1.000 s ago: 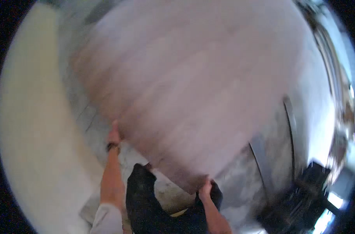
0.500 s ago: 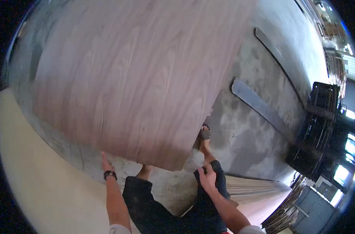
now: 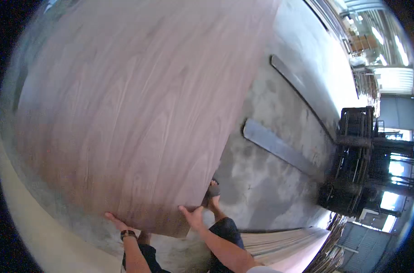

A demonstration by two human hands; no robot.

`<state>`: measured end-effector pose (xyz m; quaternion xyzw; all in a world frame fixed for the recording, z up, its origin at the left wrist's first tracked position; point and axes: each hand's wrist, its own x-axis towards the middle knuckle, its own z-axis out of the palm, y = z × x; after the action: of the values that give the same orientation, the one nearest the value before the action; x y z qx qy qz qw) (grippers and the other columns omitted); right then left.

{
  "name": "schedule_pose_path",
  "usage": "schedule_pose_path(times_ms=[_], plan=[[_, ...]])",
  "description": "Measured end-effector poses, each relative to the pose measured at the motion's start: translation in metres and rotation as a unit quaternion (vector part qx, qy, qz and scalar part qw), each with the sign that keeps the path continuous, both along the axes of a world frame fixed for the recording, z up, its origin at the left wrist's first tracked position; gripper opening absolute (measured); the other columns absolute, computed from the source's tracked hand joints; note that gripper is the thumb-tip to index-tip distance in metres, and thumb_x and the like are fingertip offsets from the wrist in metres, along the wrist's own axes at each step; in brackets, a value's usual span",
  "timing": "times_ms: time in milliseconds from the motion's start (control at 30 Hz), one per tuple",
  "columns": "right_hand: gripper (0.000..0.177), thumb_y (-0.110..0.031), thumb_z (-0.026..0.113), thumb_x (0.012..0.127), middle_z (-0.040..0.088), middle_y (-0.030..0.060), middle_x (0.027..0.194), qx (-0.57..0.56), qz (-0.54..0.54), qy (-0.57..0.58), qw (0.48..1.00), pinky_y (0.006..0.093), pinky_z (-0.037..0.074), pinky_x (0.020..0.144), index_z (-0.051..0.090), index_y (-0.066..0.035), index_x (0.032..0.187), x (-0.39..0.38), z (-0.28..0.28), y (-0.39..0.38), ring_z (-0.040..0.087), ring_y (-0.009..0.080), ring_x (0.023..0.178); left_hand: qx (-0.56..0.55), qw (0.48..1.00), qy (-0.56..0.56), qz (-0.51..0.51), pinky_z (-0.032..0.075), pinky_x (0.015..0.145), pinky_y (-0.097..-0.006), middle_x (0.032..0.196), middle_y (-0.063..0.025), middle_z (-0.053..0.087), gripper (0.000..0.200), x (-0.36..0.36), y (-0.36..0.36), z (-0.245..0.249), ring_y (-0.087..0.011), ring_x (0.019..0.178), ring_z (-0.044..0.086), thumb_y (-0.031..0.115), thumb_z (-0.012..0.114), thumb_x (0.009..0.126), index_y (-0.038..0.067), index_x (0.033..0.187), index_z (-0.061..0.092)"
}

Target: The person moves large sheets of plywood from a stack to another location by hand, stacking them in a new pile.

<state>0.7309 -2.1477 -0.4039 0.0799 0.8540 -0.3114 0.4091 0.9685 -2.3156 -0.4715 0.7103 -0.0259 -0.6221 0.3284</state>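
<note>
A large sheet of dark wood veneer (image 3: 134,104) fills most of the view, held up over a concrete floor. My left hand (image 3: 117,223), with a black watch at the wrist, grips the sheet's near edge on the left. My right hand (image 3: 192,216) holds the same edge close to its right corner. My foot in a sandal (image 3: 212,191) shows just past that corner.
Two long forklift forks (image 3: 279,148) lie over the concrete floor (image 3: 261,182) to the right, with the dark forklift mast (image 3: 352,159) behind. A stack of veneer sheets (image 3: 279,243) sits at the lower right. A pale surface (image 3: 38,241) curves along the lower left.
The view has swung right and up. The sheet now sits higher and closer, my hands have moved nearer together on its near edge, and the forklift has come further into view.
</note>
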Motion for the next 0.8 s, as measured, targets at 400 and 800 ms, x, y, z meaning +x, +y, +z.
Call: schedule_pose_path(times_ms=[400,800], plan=[[0.082,-0.048,0.068,0.054,0.048,0.0208,0.103,0.039,-0.012,0.032,0.999,0.0348,0.037,0.081,0.035,0.006,0.107,-0.009,0.006,-0.010,0.047,0.0296,0.096,-0.043,0.998,-0.051,0.002,0.018,0.096,-0.0408,0.132,-0.0108,0.014,0.088,-0.056,-0.025,0.041,-0.0280,0.118,0.022,0.067,0.034,0.068,0.011,0.129,0.007],[0.085,-0.049,0.067,0.054,0.047,0.0229,0.102,0.129,-0.010,-0.001,0.992,0.0377,0.038,0.080,0.031,0.006,0.108,-0.002,-0.003,0.000,0.047,0.0335,0.094,-0.031,0.990,-0.128,-0.052,0.021,0.096,-0.0393,0.131,-0.0129,0.019,0.082,-0.034,-0.011,0.009,-0.0279,0.116,0.026,0.063,0.032,0.072,0.008,0.128,0.010]])
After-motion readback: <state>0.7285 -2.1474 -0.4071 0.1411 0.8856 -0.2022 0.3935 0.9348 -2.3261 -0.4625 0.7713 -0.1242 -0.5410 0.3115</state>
